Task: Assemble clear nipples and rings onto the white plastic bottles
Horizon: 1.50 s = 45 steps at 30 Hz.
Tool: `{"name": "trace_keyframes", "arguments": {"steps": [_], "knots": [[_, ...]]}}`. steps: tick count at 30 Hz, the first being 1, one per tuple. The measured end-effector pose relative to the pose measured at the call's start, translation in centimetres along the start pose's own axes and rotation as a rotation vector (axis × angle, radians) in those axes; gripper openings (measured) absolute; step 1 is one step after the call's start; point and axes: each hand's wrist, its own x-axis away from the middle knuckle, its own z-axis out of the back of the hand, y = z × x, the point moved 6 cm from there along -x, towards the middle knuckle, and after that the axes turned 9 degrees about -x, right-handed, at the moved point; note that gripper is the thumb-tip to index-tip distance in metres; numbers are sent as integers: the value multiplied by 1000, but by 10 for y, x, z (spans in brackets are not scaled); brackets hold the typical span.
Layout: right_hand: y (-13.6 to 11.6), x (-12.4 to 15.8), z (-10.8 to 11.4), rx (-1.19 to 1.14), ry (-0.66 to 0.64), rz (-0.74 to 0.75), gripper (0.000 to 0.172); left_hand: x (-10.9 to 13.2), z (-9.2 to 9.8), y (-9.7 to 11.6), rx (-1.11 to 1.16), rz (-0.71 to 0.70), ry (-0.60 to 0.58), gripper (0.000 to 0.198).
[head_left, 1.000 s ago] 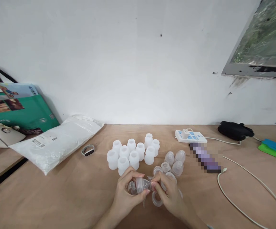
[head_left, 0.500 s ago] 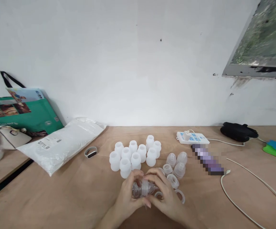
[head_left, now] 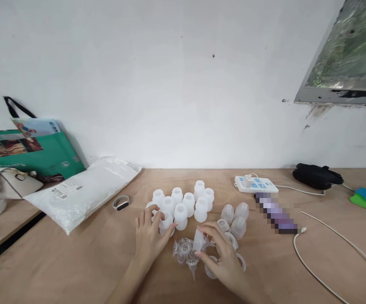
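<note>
Pinching a small clear plastic part between thumb and fingers, the right hand holds it just above a pile of clear pieces on the desk. The left hand, fingers spread, touches the nearest of the white caps clustered behind.

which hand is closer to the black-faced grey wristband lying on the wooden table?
Left. The left hand sits just right of the grey wristband, its fingers on a white plastic cup. The right hand is farther right, holding a clear plastic piece.
</note>
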Motion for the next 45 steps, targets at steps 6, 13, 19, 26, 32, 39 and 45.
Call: {"name": "trace_keyframes", "arguments": {"steps": [6,13,19,26,32,39,45], "knots": [[-1,-1,6,5,70,25,39,0,4,7,73,-94,27,15],[-6,-1,6,49,63,98,43,4,10,20,343,-245,43,18],[-13,-4,5,57,-4,168,42,5,13,33,456,-328,-99,31],[-20,-3,0,80,-78,259,40,4,20,49,373,-475,-178,44],[-28,-4,2,110,-93,316,38,3,27,55,291,-490,-86,49],[-27,-5,3,106,-104,290,39,0,33,59,261,-485,-7,43],[-29,-4,4,117,-63,319,42,-1,35,61,247,-470,-49,45]]}}
